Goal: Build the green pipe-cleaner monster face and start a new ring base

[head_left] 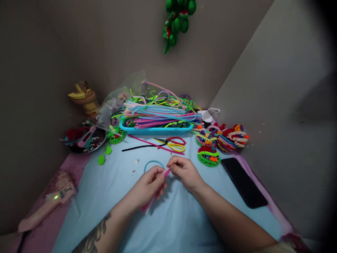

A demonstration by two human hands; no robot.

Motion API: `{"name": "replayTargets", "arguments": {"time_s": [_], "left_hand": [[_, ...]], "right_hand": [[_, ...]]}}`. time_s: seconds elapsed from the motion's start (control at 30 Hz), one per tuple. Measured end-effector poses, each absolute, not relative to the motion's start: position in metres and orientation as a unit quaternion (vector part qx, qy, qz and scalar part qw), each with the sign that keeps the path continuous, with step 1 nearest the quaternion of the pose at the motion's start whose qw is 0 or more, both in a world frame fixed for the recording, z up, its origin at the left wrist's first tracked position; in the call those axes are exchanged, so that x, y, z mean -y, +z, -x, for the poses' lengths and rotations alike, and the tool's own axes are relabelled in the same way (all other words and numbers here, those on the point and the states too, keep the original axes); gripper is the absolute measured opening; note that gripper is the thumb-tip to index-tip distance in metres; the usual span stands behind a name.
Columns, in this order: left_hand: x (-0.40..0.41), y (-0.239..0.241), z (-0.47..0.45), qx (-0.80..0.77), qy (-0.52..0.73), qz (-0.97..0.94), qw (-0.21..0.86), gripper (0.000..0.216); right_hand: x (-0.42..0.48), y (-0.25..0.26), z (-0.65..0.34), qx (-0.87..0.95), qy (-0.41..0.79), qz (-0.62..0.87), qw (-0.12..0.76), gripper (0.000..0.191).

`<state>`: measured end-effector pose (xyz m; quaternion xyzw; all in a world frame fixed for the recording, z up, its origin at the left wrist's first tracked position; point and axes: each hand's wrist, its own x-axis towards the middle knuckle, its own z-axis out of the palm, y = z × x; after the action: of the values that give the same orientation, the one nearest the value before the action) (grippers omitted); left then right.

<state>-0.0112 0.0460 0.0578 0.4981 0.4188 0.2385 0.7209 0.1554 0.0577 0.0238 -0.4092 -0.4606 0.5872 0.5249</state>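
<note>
My left hand (pixel 151 186) is closed around a small bunch of pink and white pipe cleaners (pixel 166 172), whose lower ends stick out below the palm. At the upper end of the bunch, my right hand (pixel 183 170) pinches the tips between thumb and forefinger. A blue pipe cleaner (pixel 153 161) curves in a loop just behind my left hand. Farther back lie a pair of scissors (pixel 173 144) with one red and one yellow handle, a magenta pipe cleaner (pixel 155 144) and a black pipe cleaner (pixel 140 148).
A blue tray (pixel 158 131) heaped with pipe cleaners stands at the back. On the right are a black phone (pixel 244 182) and several colourful fuzzy figures (pixel 209 157). To the left are a pink glue gun (pixel 50 207) and a metal bowl (pixel 101 138).
</note>
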Motion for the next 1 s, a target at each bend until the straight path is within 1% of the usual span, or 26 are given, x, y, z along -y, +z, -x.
{"name": "replayTargets", "arguments": {"time_s": [0.2,0.37,0.53,0.7,0.83,0.9,1.0], "left_hand": [[-0.048,0.051,0.011,-0.459,0.252,-0.538,0.661,0.036],[-0.049,0.049,0.012,-0.458,0.254,-0.554,0.647,0.036],[-0.047,0.053,0.009,-0.444,0.268,-0.492,0.7,0.038],[-0.046,0.053,0.01,-0.412,0.264,-0.431,0.758,0.039],[-0.046,0.051,0.012,-0.401,0.258,-0.415,0.775,0.038],[-0.046,0.051,0.012,-0.402,0.256,-0.408,0.779,0.037],[-0.046,0.052,0.012,-0.393,0.247,-0.398,0.791,0.037]], "right_hand": [[-0.058,0.024,-0.155,0.425,0.575,0.433,0.548,0.015],[-0.057,0.035,-0.154,0.454,0.548,0.452,0.537,0.017],[-0.057,0.04,-0.154,0.484,0.53,0.47,0.514,0.02],[-0.058,0.034,-0.154,0.503,0.526,0.45,0.517,0.016],[-0.06,0.03,-0.154,0.479,0.552,0.438,0.524,0.017],[-0.06,0.029,-0.155,0.48,0.571,0.425,0.513,0.018],[-0.061,0.028,-0.158,0.509,0.575,0.405,0.496,0.013]]}}
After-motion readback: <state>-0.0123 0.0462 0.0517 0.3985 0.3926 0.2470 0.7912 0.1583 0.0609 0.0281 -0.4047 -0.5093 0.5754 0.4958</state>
